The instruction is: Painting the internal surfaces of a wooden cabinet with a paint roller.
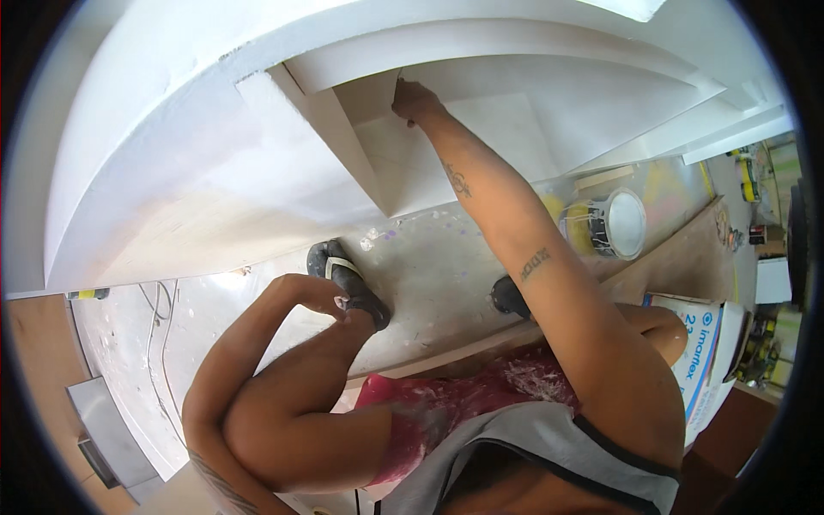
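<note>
white cabinet (249, 163) surrounds right hand (416, 101), left hand (321, 296) outside; both curled, contents i cannot tell.

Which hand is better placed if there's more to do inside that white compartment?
Right, I'd judge. The right hand is inside the white compartment, arm extended, while the left hand is outside, low near the left shoe.

Count: 2 hands, 1 left hand (324, 297) + 1 right hand (418, 100). 2 dark shoes (359, 285). 1 paint bucket (606, 225). 1 white cabinet (215, 163). 1 printed box (707, 365). 1 brown sheet (687, 262). 1 pair red shorts (476, 393). Small clutter (760, 335), right edge: too blurred to count.
</note>
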### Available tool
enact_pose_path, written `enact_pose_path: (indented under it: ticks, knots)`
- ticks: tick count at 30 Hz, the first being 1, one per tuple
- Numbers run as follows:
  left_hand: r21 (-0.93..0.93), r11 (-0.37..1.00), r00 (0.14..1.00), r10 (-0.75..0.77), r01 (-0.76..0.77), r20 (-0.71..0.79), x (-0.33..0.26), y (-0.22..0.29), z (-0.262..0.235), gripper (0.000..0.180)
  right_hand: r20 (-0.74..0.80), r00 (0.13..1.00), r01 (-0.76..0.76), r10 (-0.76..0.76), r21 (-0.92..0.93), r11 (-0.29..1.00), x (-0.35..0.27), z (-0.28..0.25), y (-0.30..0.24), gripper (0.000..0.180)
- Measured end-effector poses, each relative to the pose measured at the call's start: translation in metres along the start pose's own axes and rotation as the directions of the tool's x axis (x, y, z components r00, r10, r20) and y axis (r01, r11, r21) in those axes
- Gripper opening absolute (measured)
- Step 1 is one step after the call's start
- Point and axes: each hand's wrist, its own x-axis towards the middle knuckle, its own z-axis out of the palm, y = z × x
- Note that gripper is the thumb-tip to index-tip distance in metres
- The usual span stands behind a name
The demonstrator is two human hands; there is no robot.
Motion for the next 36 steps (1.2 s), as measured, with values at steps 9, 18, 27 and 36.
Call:
enact_pose_path:
  ticks: [9, 18, 27, 36]
  knots:
    - [-0.04, 0.999, 1.0, -0.008, 0.01, 0.027, -0.001, -0.012, 0.012, 0.081, -0.113, 0.993, -0.069, 0.047, -0.2, 0.977, -0.17, 0.068, 0.064, 0.066]
    - [-0.084, 0.994, 0.997, -0.069, 0.072, 0.043, -0.006, -0.009, 0.008, 0.081, -0.121, 0.992, 0.022, -0.024, -0.011, 1.0, -0.339, 0.085, 0.103, 0.063]
    - [-0.043, 0.999, 0.997, -0.006, 0.009, 0.073, 0.011, -0.009, 0.005, 0.076, -0.355, 0.933, 0.057, -0.048, 0.015, 0.998, -0.113, 0.056, 0.056, 0.05]
    - [0.048, 0.999, 0.996, -0.004, 0.0, 0.089, 0.02, -0.004, 0.004, 0.08, -0.249, 0.967, -0.003, 0.06, 0.224, 0.975, -0.011, 0.032, 0.029, 0.052]
